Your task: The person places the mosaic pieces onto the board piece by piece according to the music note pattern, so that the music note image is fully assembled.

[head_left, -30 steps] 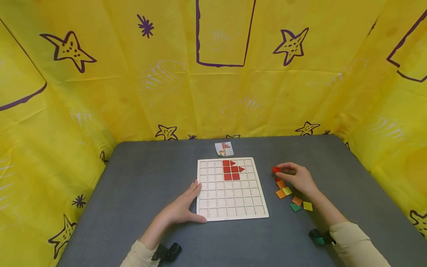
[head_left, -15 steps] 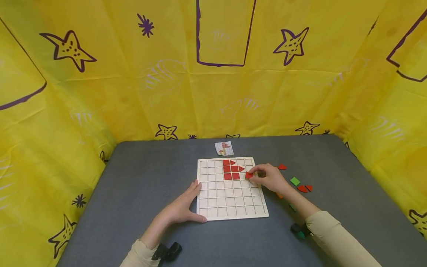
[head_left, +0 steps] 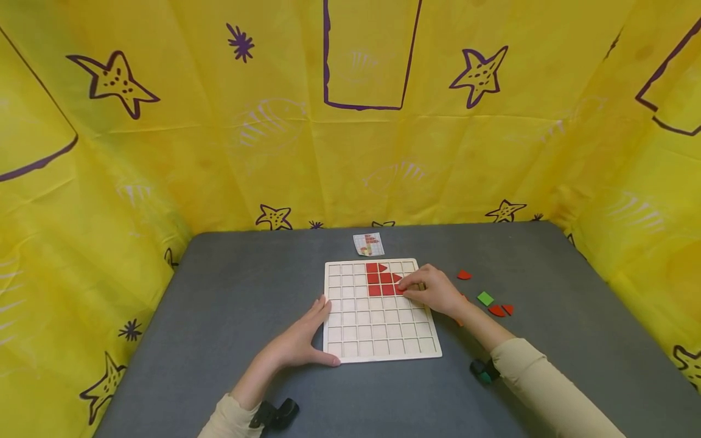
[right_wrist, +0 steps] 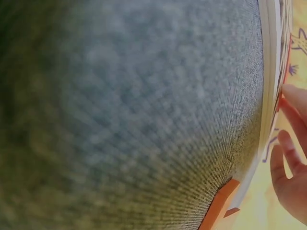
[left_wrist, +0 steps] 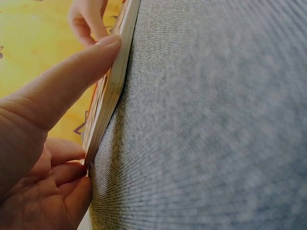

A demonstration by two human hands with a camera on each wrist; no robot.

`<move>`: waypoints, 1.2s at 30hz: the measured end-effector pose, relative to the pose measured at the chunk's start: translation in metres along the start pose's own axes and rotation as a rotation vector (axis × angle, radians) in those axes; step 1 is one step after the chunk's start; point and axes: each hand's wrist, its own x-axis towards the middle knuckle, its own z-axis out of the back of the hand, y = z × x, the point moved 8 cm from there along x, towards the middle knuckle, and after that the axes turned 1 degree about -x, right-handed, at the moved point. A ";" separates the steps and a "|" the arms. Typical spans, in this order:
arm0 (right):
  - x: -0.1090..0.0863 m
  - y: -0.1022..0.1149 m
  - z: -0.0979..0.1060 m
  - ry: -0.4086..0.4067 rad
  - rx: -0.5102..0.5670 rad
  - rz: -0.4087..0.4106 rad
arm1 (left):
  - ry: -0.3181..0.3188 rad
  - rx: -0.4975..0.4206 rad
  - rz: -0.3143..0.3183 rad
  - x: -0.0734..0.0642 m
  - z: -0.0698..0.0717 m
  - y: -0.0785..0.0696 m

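A pale wooden grid board (head_left: 380, 332) lies flat on the table. Along its left side and near corner rests my left hand (head_left: 297, 340), thumb at the front edge and fingers against the side; the left wrist view shows the thumb (left_wrist: 79, 76) straight on the board's edge. My right hand (head_left: 434, 292) is over the board's right part and pinches a red tile (head_left: 399, 291) at the end of the third row, partly covered by the fingertips. Left of it sit several red square tiles (head_left: 386, 278) and red pointed tiles (head_left: 382, 267) in the grid cells.
Behind the board lies a small pattern card (head_left: 369, 244). Right of the board are a light green tile (head_left: 485, 298), red rounded pieces (head_left: 464, 275) and a small red triangle (head_left: 508, 309). Orange tiles (right_wrist: 218, 206) lie partly under the right forearm. A yellow patterned cloth (head_left: 350, 164) surrounds the table.
My right hand has carried a red tile leftward from the loose pieces onto the board, to the third row beside the other red squares. The left hand has stayed still.
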 end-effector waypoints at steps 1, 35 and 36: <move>-0.001 0.000 0.000 -0.001 -0.001 -0.005 | 0.001 0.002 0.002 0.000 0.000 0.000; -0.113 -0.084 0.087 -0.113 0.083 -0.415 | -0.005 0.014 -0.003 0.000 -0.001 0.002; -0.118 -0.087 0.091 -0.111 0.065 -0.427 | -0.005 0.015 -0.003 0.000 -0.001 0.002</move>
